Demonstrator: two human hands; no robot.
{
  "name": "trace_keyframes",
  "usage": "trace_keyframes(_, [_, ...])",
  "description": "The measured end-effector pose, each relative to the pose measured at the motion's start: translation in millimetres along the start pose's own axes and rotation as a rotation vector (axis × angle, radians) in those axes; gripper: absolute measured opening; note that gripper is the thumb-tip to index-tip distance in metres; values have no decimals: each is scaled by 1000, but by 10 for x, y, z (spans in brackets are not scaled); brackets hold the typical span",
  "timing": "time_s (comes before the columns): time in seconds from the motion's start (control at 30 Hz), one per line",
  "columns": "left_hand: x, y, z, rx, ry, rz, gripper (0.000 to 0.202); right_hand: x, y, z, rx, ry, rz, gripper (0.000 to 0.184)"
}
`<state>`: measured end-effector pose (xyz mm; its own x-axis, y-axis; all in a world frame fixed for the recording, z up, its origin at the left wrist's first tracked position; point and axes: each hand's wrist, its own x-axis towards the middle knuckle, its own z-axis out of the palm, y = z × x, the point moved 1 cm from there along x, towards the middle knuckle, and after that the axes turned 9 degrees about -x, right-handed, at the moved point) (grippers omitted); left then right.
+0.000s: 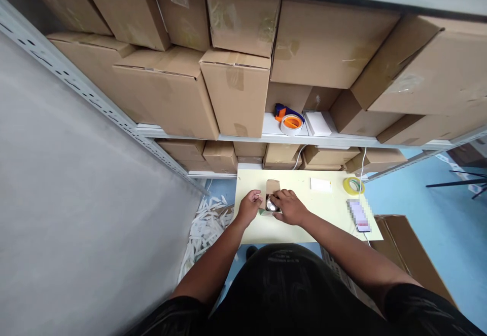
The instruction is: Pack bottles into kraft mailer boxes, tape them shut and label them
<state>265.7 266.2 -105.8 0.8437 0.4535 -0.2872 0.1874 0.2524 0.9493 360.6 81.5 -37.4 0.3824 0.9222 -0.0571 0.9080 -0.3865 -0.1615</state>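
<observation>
A small open cardboard box (272, 187) lies on the pale yellow table (327, 209) with a round shiny object (271, 204) inside it. My left hand (249, 207) is curled shut at the box's left side, pinching something small that I cannot make out. My right hand (289, 207) lies over the box's right side, fingers bent around the shiny object and the box edge. Something green peeks out between the two hands at the box's lower edge.
On the table sit a white pad (320, 185), a yellow tape roll (353, 185) and a phone-like item (359, 215). A tape dispenser (289, 120) and white box (318, 123) sit on the shelf among cardboard boxes. White paper strips (201, 229) litter the floor left. An open carton (407, 255) stands right.
</observation>
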Motion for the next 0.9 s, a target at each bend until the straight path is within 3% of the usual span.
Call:
trace_keyframes(0.13, [-71, -23, 31, 53, -138, 70, 30, -235, 72, 228, 305, 263, 315, 52])
trace_keyframes(0.2, [-74, -23, 59, 178, -177, 123, 24, -320, 119, 390, 528, 278, 455, 39])
trace_keyframes(0.3, [-6, 9, 101, 322, -114, 155, 48, -355, 138, 557, 672, 249, 410, 34])
trace_keyframes(0.4, [88, 107, 133, 367, -181, 161, 76, -320, 101, 578, 559, 264, 266, 42])
trace_keyframes(0.5, [108, 240, 132, 405, -288, 207, 66, -263, 58, 539, 445, 214, 241, 50])
trace_keyframes(0.6, [18, 324, 100, 423, -328, 351, 48, -215, 47, 524, 445, 182, 332, 38])
trace_keyframes(0.77, [-168, 265, 47, 513, -374, 502, 38, -217, 48, 575, 530, 182, 465, 41])
trace_keyframes(0.9, [-184, 195, 40, 597, -349, 563, 30, -269, 39, 601, 563, 177, 458, 42])
